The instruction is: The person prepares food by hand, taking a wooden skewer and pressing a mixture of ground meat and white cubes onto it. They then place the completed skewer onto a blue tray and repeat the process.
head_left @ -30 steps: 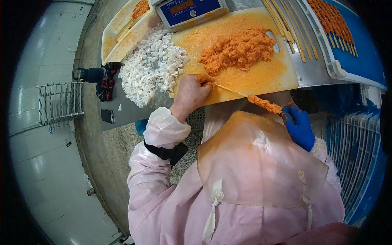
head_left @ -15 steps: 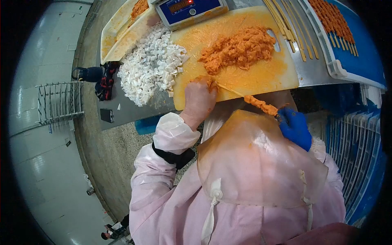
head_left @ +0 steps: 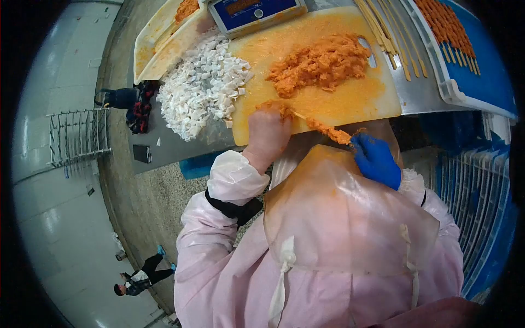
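Note:
My left hand [head_left: 268, 131], bare, is closed at the near edge of the yellow cutting board [head_left: 350, 101], with orange marinated meat at its fingertips. My right hand [head_left: 377, 161], in a blue glove, is closed on the lower end of a skewer [head_left: 328, 131] coated in orange meat. The skewer slants across in front of my apron, its bare pale tip reaching my left fingers. Beyond them a heap of orange meat [head_left: 322, 63] lies on the board. Small white cubes [head_left: 197, 87] are piled left of the board.
A scale [head_left: 257, 13] stands behind the board, beside a white tub [head_left: 158, 49] with orange residue. Bare sticks [head_left: 391, 33] lie to the right. A blue tray with a white rim [head_left: 451, 90] holds finished-looking skewers [head_left: 448, 30]. Another person [head_left: 142, 279] is far off at lower left.
My right hand has moved left and slightly up with the skewer, closer to my left hand. My left hand has barely moved. The distant person has come further into view.

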`<state>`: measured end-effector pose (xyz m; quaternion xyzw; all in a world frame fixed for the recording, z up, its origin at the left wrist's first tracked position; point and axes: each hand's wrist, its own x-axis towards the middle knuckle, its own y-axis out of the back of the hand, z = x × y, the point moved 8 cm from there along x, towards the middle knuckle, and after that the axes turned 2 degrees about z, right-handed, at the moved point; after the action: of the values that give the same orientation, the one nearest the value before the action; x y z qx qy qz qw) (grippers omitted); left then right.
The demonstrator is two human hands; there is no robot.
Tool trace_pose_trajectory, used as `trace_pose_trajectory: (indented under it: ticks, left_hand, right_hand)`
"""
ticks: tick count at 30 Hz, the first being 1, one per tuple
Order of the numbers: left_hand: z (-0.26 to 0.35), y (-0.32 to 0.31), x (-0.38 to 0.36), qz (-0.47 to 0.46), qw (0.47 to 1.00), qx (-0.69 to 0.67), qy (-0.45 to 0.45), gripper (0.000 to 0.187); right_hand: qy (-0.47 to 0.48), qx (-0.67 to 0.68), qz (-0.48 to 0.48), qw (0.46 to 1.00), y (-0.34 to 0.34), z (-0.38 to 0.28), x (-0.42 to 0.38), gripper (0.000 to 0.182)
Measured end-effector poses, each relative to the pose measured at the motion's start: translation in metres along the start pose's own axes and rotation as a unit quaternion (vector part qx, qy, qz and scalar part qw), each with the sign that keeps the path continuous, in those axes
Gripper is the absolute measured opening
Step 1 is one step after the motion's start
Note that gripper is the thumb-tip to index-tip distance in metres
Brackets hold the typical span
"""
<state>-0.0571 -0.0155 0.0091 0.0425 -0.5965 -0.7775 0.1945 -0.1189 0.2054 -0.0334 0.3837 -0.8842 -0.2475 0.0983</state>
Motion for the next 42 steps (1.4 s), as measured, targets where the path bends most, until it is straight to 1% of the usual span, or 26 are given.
trace_pose_trajectory:
  ticks: [1,3,6,8,10,13,15,18,19,21,22,23,24,25,26,27,28,30,31,32,33,35,37,39,40,42]
  left_hand:
    - [-0.003,0.000,0.000,0.002,1.000,0.000,0.001,0.016]
    - [0.000,0.005,-0.001,0.034,0.999,-0.027,-0.030,0.015]
    - [-0.001,0.006,-0.003,0.026,0.998,-0.050,-0.017,0.015]
    - [-0.001,0.004,-0.007,0.027,0.998,-0.050,-0.017,0.015]
    - [0.001,0.005,-0.009,0.028,0.998,-0.050,-0.017,0.016]
    - [0.004,0.006,-0.009,0.022,0.996,-0.082,-0.018,0.015]
    - [0.002,0.008,-0.008,0.036,0.994,-0.100,-0.017,0.014]
    - [-0.005,0.002,-0.006,0.025,0.994,-0.109,-0.021,0.013]
    - [-0.007,0.003,-0.004,0.026,0.993,-0.109,-0.022,0.013]
    - [-0.008,0.010,0.003,0.036,0.985,-0.164,-0.046,0.015]
    - [-0.009,0.012,0.008,0.037,0.985,-0.164,-0.047,0.015]
    - [-0.006,0.019,0.014,0.063,0.986,-0.135,-0.068,0.016]
    - [-0.003,0.027,0.020,0.089,0.986,-0.106,-0.090,0.018]
    - [-0.003,0.029,0.026,0.089,0.986,-0.107,-0.090,0.018]
    - [0.004,0.028,0.033,0.077,0.986,-0.062,-0.131,0.020]
    - [0.010,0.026,0.036,0.065,0.983,-0.017,-0.171,0.021]
    - [0.007,0.025,0.036,0.066,0.983,-0.017,-0.173,0.021]
    - [-0.005,0.002,0.036,-0.038,0.987,0.034,-0.149,0.024]
    - [-0.007,0.001,0.033,-0.039,0.987,0.035,-0.150,0.024]
    - [-0.005,0.004,0.026,-0.015,0.985,0.023,-0.171,0.023]
    - [-0.003,0.007,0.021,0.010,0.981,0.010,-0.191,0.022]
    - [-0.008,0.003,0.016,0.011,0.982,0.008,-0.190,0.024]
    - [-0.006,0.005,0.016,0.013,0.982,0.007,-0.190,0.026]
    - [-0.006,0.014,0.020,0.044,0.985,-0.072,-0.151,0.023]
    - [-0.004,0.015,0.021,0.044,0.985,-0.072,-0.152,0.023]
    - [-0.015,0.012,0.028,0.027,0.997,-0.046,-0.059,0.020]
  right_hand:
    - [0.012,0.011,0.000,1.000,-0.001,-0.002,0.004,0.013]
    - [0.022,0.020,0.000,1.000,-0.002,-0.005,0.006,0.013]
    - [0.021,-0.003,0.000,1.000,-0.005,-0.008,0.009,0.013]
    - [0.031,0.003,-0.020,0.999,-0.012,-0.010,0.015,0.013]
    - [0.031,0.015,-0.017,0.999,-0.017,-0.014,0.021,0.013]
    - [0.036,0.027,-0.021,0.999,-0.021,-0.022,0.028,0.012]
    - [0.043,0.027,-0.028,0.998,-0.023,-0.025,0.030,0.012]
    - [0.040,0.012,-0.012,0.999,-0.023,-0.022,0.031,0.013]
    - [0.033,0.032,-0.009,0.999,-0.021,-0.018,0.030,0.013]
    - [0.027,0.052,-0.004,0.998,-0.014,-0.015,0.026,0.013]
    - [0.008,0.052,0.001,0.999,-0.007,-0.015,0.024,0.013]
    - [-0.011,0.052,0.006,0.999,-0.003,-0.012,0.022,0.014]
    - [-0.011,0.052,0.006,0.999,0.000,-0.010,0.018,0.014]
    - [0.008,0.020,0.019,1.000,0.005,-0.009,0.013,0.014]
    - [0.029,-0.011,0.034,0.999,0.011,-0.009,0.009,0.014]
    - [0.029,-0.011,0.035,0.999,0.016,-0.006,0.006,0.014]
    - [0.031,-0.027,0.032,0.999,0.019,-0.004,0.002,0.014]
    - [0.033,-0.041,0.029,0.998,0.029,-0.002,-0.006,0.013]
    - [0.009,-0.039,0.018,0.999,0.035,0.000,-0.010,0.013]
    - [-0.015,-0.038,0.007,0.999,0.039,0.003,-0.015,0.013]
    - [-0.016,-0.037,0.007,0.999,0.042,0.004,-0.020,0.013]
    - [-0.060,-0.003,0.018,0.998,0.050,0.012,-0.029,0.013]
    - [-0.056,-0.012,0.027,0.998,0.055,0.012,-0.034,0.013]
    - [-0.053,-0.022,0.037,0.998,0.058,0.014,-0.036,0.013]
    - [-0.057,-0.008,0.040,0.998,0.059,0.016,-0.036,0.013]
    - [-0.061,0.006,0.042,0.997,0.059,0.021,-0.036,0.012]
